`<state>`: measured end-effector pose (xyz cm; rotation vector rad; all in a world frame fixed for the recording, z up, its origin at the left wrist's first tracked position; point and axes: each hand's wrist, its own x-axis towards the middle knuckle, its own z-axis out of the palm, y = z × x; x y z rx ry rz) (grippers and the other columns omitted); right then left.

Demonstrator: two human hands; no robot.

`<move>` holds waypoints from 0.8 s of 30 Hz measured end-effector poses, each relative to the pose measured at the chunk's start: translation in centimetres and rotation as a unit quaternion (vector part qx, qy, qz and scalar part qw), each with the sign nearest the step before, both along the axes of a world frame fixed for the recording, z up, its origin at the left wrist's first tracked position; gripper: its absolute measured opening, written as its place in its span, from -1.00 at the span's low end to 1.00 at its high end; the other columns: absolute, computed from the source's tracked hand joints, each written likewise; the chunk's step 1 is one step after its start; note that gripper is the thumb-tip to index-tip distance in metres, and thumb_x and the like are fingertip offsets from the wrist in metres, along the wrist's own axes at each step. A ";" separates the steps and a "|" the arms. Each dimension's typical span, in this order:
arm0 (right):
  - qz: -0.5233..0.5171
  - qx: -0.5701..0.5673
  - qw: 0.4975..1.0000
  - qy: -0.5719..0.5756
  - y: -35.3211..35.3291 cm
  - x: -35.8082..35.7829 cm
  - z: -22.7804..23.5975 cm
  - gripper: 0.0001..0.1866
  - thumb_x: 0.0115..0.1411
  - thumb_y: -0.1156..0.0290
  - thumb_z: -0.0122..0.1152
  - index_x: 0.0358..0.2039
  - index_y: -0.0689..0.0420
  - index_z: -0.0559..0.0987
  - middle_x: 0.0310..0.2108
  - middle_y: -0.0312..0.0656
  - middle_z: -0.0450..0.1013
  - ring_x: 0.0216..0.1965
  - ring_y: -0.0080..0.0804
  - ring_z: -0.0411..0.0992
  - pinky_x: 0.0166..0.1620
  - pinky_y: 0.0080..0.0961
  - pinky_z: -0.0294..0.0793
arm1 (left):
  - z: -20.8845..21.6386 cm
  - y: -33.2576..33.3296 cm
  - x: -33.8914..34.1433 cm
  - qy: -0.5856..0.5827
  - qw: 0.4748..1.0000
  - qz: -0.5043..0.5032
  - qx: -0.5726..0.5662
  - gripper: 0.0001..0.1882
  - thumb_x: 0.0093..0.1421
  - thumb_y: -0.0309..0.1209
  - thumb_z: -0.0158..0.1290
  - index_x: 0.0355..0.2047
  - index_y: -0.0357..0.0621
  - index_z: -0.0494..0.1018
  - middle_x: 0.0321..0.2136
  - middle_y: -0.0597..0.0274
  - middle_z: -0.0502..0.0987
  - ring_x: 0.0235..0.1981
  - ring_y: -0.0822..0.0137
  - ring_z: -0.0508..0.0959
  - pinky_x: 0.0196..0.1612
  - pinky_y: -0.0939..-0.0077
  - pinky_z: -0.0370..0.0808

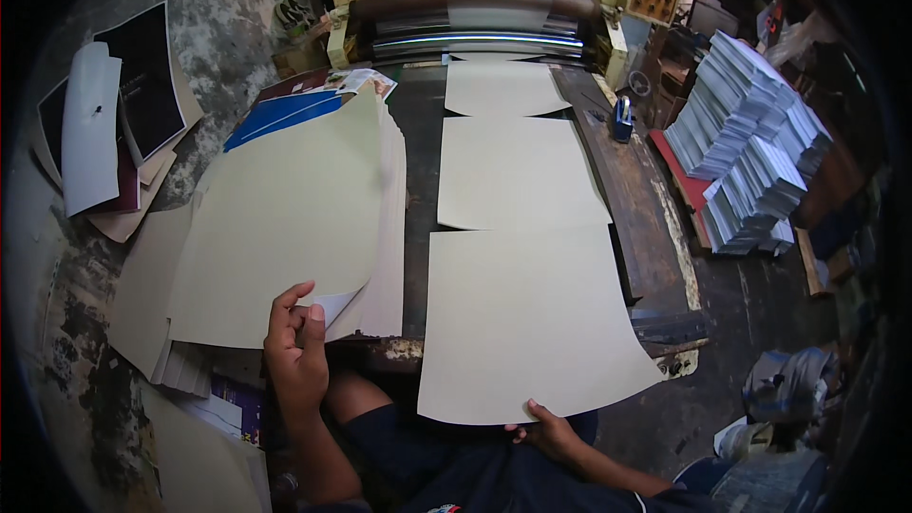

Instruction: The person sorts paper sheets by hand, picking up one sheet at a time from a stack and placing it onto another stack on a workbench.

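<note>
My right hand (549, 434) grips the near edge of a large cream sheet of card (532, 323), thumb on top and fingers underneath. That sheet lies on the feed table of a roller machine, and two more cream sheets (518, 171) lie in line beyond it, toward the roller. On the left, my left hand (299, 347) is at the near right corner of the top sheet (285, 218) of a tall stack. The corner curls up between thumb and bent fingers, showing its white underside (334, 307). Part of that grip is hidden.
The dark roller (475, 14) spans the far end. At the right stand tall piles of white paper (741, 123) and a blue tape dispenser (622, 120) on the table's edge. Loose black and white sheets (92, 133) lie at the far left. Plastic bags (788, 385) sit low right.
</note>
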<state>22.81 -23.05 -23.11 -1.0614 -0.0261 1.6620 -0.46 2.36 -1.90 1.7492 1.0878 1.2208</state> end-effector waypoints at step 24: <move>-0.192 0.055 0.978 -0.061 12.4 5.2 -3.9 -0.48 0.32 -0.08 -0.17 -0.05 0.18 0.28 -0.29 -0.05 0.44 -0.42 -0.42 0.36 -0.22 -0.29 0.44 | -0.9 -0.1 -0.9 -0.228 0.968 0.097 0.030 -0.65 0.30 -0.27 0.02 -0.19 -0.40 0.50 -0.23 0.14 0.54 -0.13 0.35 0.48 0.07 0.42 0.36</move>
